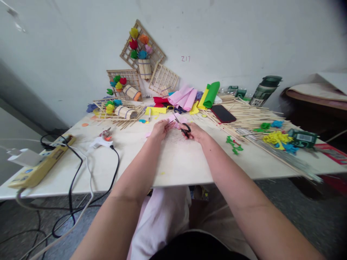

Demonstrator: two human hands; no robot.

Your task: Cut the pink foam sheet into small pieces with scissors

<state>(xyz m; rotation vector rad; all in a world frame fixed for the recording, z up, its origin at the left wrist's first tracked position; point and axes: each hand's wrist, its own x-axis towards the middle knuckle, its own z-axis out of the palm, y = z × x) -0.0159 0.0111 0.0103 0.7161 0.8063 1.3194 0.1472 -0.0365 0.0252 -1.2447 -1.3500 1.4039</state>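
Observation:
My right hand (196,133) is closed on a pair of black-handled scissors (185,130), with fingers through the loops and blades pointing up and away to the left. Just left of it, my left hand (161,130) pinches what looks like a small piece of pink paper, largely hidden by the fingers. More pink paper (181,118) lies on the table right beyond both hands. Fine pink scraps are scattered beneath the scissors. A white marker-like stick (149,115) lies past my left hand.
Bamboo lattices (157,47) with paper flowers lean on the wall. Rolled crepe paper (211,94), a phone (223,113) and many thin sticks (249,112) cover the back right. Left are a power strip (40,162), a white glue gun (101,142) and cables. Green scraps (233,144) lie right.

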